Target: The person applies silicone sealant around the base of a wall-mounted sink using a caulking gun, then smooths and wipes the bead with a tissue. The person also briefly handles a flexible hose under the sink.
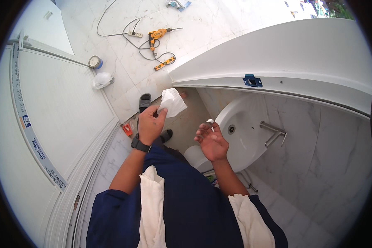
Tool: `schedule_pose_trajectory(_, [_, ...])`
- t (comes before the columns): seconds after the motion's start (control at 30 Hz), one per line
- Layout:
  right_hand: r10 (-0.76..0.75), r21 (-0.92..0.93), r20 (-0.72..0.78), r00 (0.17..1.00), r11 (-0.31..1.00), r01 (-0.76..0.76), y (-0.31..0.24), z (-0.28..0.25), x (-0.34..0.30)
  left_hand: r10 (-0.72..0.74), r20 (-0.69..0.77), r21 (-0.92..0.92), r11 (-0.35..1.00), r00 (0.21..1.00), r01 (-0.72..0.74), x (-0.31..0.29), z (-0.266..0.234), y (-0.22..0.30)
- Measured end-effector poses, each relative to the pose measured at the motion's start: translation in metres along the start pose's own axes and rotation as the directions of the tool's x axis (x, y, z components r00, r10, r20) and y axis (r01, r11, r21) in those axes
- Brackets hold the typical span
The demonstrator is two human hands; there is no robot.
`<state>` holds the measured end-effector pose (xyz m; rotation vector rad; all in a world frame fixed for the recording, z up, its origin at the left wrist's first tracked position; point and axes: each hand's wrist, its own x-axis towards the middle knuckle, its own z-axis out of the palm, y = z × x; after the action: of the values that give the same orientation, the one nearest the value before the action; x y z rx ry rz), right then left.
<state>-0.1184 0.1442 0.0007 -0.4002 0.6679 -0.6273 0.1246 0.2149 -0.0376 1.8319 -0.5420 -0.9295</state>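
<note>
A folded white sheet (173, 102), paper or thin plastic, is pinched between the thumb and fingers of my left hand (151, 125). My right hand (214, 144) is raised palm up beside the washbasin's rim, its fingers loosely curled and apart. On one of its fingertips sits a small dab of white paste (211, 121); the palm grips nothing. The white washbasin (247, 134) with its drain and metal tap (273, 131) is just to the right of that hand. Beyond it runs a white frame or door edge (301, 84) with a blue metal plate (252, 80).
Across the threshold, a yellow corded drill (155, 37), a power strip (135, 34) and a yellow spirit level (165, 63) lie on marble tiles. By the left white door panel (66, 95) stand a can (95, 62) and a white plastic bag (103, 80). An orange object (127, 129) lies near my feet.
</note>
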Motion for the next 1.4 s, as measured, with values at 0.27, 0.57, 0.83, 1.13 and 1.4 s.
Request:
schedule_pose_trajectory(0.27, [-0.167, -0.009, 0.168, 0.972, 0.985, 0.171, -0.033, 0.04, -0.014, 0.181, 0.26, 0.069, 0.976, 0.948, -0.206, 0.028, -0.012, 0.077])
schedule_pose_trajectory(0.57, [-0.539, -0.017, 0.083, 0.838, 0.84, 0.542, -0.059, 0.009, -0.126, 0.26, 0.568, 0.027, 0.943, 0.781, -0.333, -0.052, 0.053, 0.13])
schedule_pose_trajectory(0.83, [-0.728, -0.659, -0.304, 0.614, 0.627, 0.416, -0.083, 0.001, -0.19, 0.426, 0.609, 0.042, 0.825, 0.669, -0.563, -0.159, 0.113, 0.139])
schedule_pose_trajectory(1.13, [-0.777, -0.769, -0.229, 0.586, 0.513, 0.38, -0.082, 0.002, -0.213, -0.095, 0.669, -0.293, 0.878, 0.737, 0.379, -0.18, 0.131, 0.11])
schedule_pose_trajectory(1.4, [-0.503, -0.62, 0.223, 0.835, 0.588, 0.52, -0.086, 0.01, -0.22, 0.372, 0.418, -0.032, 0.918, 0.829, -0.396, -0.186, 0.118, 0.104])
